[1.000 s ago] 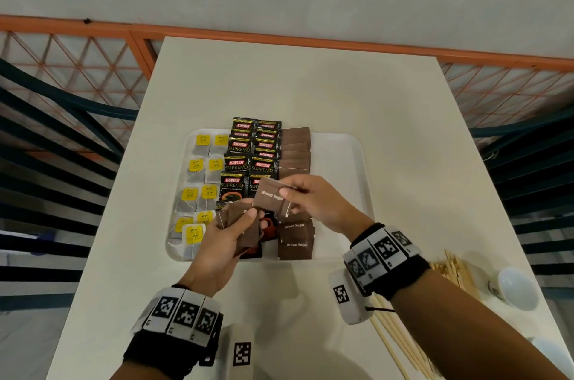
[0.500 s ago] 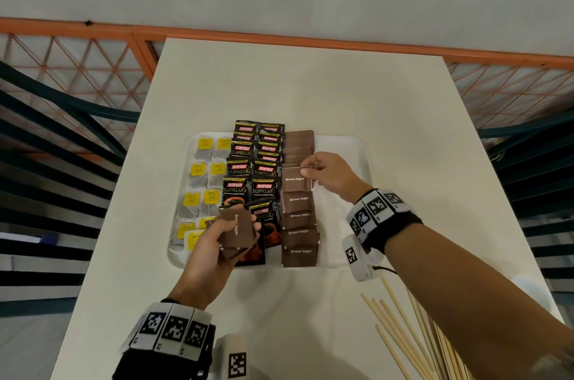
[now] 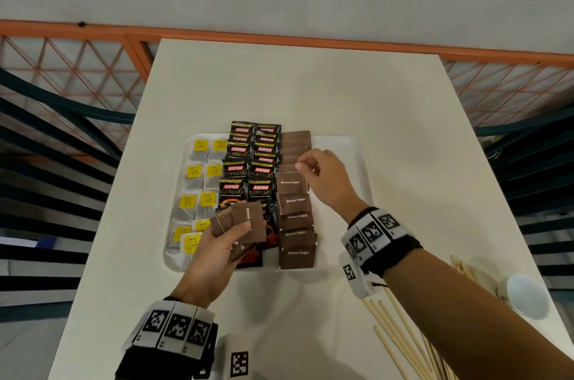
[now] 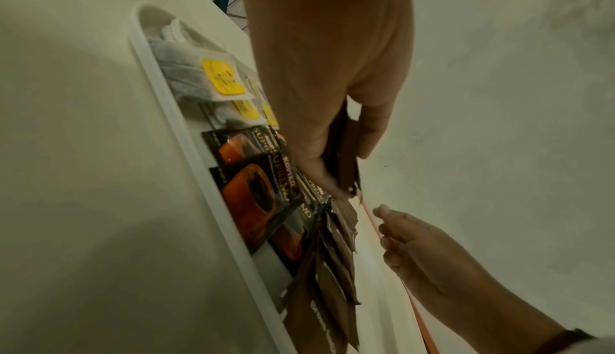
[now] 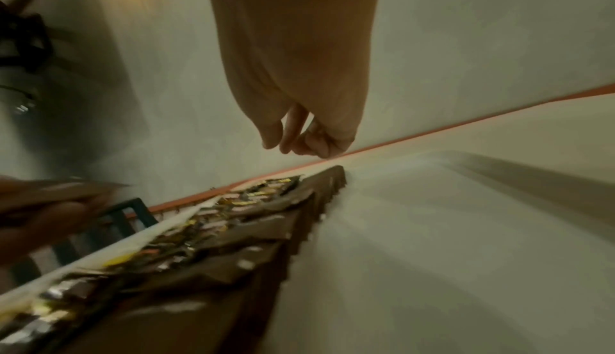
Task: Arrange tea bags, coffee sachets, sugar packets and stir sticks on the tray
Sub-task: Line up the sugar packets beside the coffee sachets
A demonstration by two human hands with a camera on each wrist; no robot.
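The bench carries a white tray near its front edge. On the tray, tea bags with yellow tags lie in two columns at the left, black coffee sachets overlap in two columns at the centre, and brown sugar packets overlap in one column just right of the sachets; the tray's right part is bare. Stir sticks lie on the bench right of the tray's near corner, partly under the right forearm, with a white cup beside them. The left hand grips a fan of spare packets above the tray's front edge. The right hand hovers over the far half of the sugar column, fingers loosely curled, holding nothing visible.
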